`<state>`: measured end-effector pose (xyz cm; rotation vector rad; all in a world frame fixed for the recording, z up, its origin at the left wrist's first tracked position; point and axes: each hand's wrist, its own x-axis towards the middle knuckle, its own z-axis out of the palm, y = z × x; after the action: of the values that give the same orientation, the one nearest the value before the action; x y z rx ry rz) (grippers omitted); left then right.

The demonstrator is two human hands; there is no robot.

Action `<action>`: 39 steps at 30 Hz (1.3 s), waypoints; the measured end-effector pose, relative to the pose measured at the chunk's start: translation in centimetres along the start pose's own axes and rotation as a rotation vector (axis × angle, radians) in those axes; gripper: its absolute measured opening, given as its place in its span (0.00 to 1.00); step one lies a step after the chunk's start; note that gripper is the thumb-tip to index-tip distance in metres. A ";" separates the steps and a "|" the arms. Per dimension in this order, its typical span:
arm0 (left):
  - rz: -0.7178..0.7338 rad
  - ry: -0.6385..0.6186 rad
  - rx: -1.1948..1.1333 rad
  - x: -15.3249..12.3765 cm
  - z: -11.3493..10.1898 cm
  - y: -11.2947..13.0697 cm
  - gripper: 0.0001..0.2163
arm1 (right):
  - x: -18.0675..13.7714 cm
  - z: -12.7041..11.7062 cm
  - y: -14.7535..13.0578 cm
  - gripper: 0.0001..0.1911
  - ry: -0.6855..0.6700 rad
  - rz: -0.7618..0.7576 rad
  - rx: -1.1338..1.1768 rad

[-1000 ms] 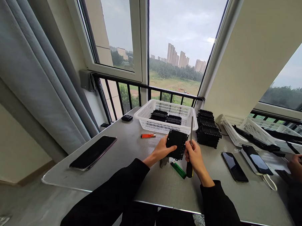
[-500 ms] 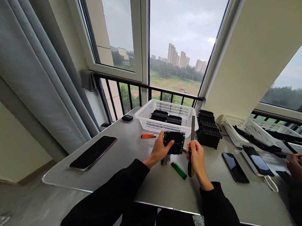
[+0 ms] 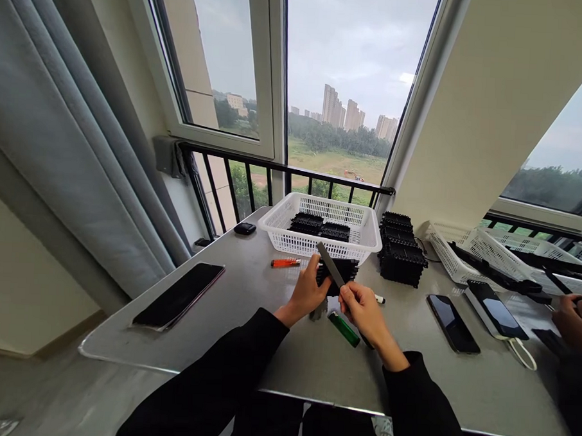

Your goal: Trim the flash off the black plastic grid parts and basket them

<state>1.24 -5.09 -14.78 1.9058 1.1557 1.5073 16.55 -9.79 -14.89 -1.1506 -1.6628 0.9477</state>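
My left hand (image 3: pixel 305 290) is closed around a black plastic piece with toothed edges (image 3: pixel 350 270), held above the table. My right hand (image 3: pixel 364 311) grips a long flat grey file (image 3: pixel 331 265), its blade slanting up to the left across the front of the black piece. Whether blade and piece touch, I cannot tell. The file's handle is mostly hidden under my right hand. Below the hands lies a green lighter (image 3: pixel 344 329), and an orange-red lighter (image 3: pixel 285 263) rests to the left of my left hand.
Behind my hands stands a white basket (image 3: pixel 313 248) with black pieces inside. A stack of similar pieces (image 3: pixel 403 264) is right of it. Phones (image 3: pixel 453 323) lie further right, a dark tablet (image 3: pixel 179 295) on the left. Another person's hand (image 3: pixel 573 317) works at the right edge.
The file has swung from upright beside the black piece to a slant across it. My right hand has shifted left, and the piece appears tilted.
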 end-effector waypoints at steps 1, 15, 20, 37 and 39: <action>0.007 -0.010 0.008 0.0 0.0 0.0 0.10 | 0.0 0.0 -0.1 0.23 0.001 -0.008 -0.022; 0.009 -0.006 0.004 0.0 -0.1 -0.1 0.08 | 0.0 0.0 -0.4 0.22 0.027 0.081 0.070; 0.000 -0.007 0.029 -0.1 -0.1 -0.4 0.08 | 0.0 -0.1 -0.2 0.24 0.041 0.102 0.094; -0.079 0.114 0.042 1.0 -1.6 1.6 0.09 | 1.6 -1.8 -3.0 0.22 0.232 0.010 -0.335; -0.084 0.135 0.063 2.0 -2.2 2.0 0.10 | 2.7 -2.9 -3.8 0.21 0.289 0.003 -0.347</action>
<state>-0.03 -4.81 -11.46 1.7946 1.3398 1.5915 17.70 -7.98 -9.82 -1.4443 -1.6225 0.4741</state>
